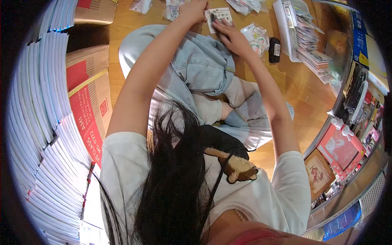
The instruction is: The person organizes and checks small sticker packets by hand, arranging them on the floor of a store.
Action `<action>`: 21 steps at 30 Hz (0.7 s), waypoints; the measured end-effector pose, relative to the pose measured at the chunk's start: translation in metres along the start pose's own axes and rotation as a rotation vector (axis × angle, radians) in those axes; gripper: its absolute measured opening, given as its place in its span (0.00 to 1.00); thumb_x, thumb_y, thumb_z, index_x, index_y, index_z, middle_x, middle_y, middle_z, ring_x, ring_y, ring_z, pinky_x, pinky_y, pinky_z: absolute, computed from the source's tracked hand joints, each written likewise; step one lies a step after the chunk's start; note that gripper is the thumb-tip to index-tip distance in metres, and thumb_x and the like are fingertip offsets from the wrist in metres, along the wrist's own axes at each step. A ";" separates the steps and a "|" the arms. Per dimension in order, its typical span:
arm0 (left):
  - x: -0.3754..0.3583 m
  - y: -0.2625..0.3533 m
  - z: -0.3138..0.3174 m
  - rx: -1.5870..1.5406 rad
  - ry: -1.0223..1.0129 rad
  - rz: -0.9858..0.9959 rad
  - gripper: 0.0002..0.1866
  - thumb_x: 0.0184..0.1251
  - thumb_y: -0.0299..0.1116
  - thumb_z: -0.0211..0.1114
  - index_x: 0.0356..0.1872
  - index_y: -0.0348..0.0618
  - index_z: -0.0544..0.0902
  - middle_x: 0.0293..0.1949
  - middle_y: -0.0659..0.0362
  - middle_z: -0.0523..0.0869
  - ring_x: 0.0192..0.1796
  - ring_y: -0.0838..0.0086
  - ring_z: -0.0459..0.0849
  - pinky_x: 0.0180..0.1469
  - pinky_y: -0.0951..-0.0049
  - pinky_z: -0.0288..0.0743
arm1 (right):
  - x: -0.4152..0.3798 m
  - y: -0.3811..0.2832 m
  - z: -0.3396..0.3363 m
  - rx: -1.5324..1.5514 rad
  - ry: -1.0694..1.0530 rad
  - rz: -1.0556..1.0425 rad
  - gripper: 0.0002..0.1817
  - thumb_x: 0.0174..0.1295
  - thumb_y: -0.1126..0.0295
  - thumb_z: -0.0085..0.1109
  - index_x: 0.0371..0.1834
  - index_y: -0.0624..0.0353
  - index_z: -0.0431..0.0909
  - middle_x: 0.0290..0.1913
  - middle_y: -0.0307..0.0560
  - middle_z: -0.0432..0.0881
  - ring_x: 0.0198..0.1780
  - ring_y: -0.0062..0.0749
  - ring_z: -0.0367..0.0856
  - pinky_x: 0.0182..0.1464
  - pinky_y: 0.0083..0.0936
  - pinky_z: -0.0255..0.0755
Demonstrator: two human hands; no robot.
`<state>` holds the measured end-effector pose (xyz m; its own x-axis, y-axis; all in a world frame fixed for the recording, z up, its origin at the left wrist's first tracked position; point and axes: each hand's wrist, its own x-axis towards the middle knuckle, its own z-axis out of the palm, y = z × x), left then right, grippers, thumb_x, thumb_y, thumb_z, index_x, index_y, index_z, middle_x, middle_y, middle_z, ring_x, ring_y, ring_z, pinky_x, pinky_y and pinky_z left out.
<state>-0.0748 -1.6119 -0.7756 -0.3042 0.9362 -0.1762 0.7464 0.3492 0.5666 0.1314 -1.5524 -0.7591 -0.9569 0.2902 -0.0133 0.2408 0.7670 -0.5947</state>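
A small white printed sheet (224, 14) with rows of little dark pictures, apparently stickers, lies on the wooden floor beyond my crossed legs. My left hand (193, 10) is at its left edge with the fingers curled in; whatever they pinch is hidden. My right hand (232, 37) rests over the sheet's lower part, fingers stretched and apart. A small dark thing (212, 18) sits by its fingertips, too small to name. Just right of this hand are a clear bag of colourful stickers (255, 37) and a black case (274, 50) with a white label.
More clear packets (245, 5) lie along the far floor. A white bin (286, 30) of packed paper sheets stands at right, near a crowded shelf with a pink box (341, 148). Stacked books (45, 81) and a red-brown carton (90, 98) line the left side.
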 end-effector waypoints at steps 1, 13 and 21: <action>-0.007 0.010 -0.014 0.029 -0.034 -0.011 0.20 0.51 0.36 0.60 0.48 0.48 0.72 0.44 0.48 0.79 0.44 0.50 0.79 0.43 0.56 0.73 | -0.006 0.005 -0.007 -0.017 -0.057 0.005 0.27 0.61 0.70 0.46 0.66 0.50 0.59 0.67 0.44 0.60 0.69 0.46 0.53 0.68 0.49 0.40; -0.002 0.006 -0.011 -0.005 -0.053 -0.059 0.25 0.43 0.39 0.68 0.46 0.49 0.73 0.44 0.49 0.79 0.46 0.53 0.79 0.44 0.57 0.73 | 0.009 0.001 0.007 -0.070 0.032 -0.015 0.28 0.60 0.70 0.45 0.66 0.48 0.58 0.67 0.45 0.61 0.69 0.44 0.53 0.69 0.50 0.38; 0.000 -0.003 -0.001 0.012 0.003 -0.008 0.25 0.41 0.42 0.70 0.43 0.47 0.74 0.42 0.49 0.80 0.45 0.53 0.79 0.43 0.57 0.73 | 0.024 -0.031 0.040 -0.179 0.254 0.071 0.31 0.56 0.73 0.47 0.66 0.53 0.57 0.67 0.47 0.59 0.69 0.46 0.52 0.68 0.50 0.41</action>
<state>-0.0776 -1.6132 -0.7769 -0.3121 0.9331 -0.1789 0.7507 0.3576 0.5555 0.0944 -1.5917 -0.7733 -0.8708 0.4630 0.1653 0.3518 0.8217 -0.4484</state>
